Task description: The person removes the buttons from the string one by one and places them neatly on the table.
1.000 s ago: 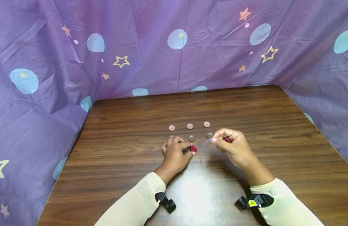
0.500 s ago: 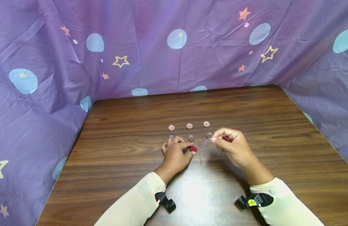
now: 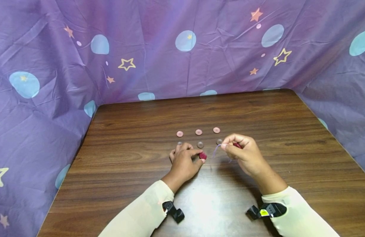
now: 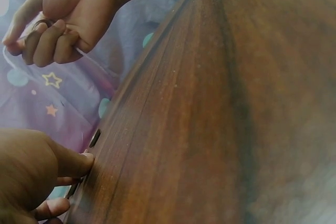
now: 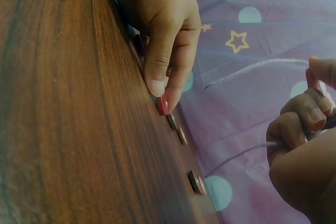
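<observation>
My left hand rests low on the table, its thumb and index finger pinching a dark red button by the edges. That same red button lies close to the tabletop in the right wrist view. Raised to the right of it, my right hand pinches a thin pale purple string between thumb and index finger. The string's free end sticks out past the fingertips, while another length trails below the hand. A second dark red piece shows within the right hand's curled fingers, mostly hidden.
Three pink buttons form a row behind the hands. Nearer lie brown buttons, one partly behind the left fingers and one beside the right fingertips. The wooden table meets a purple patterned cloth at the back and sides.
Both hands keep nearly the same place. The string near the right fingertips shifts very slightly.
</observation>
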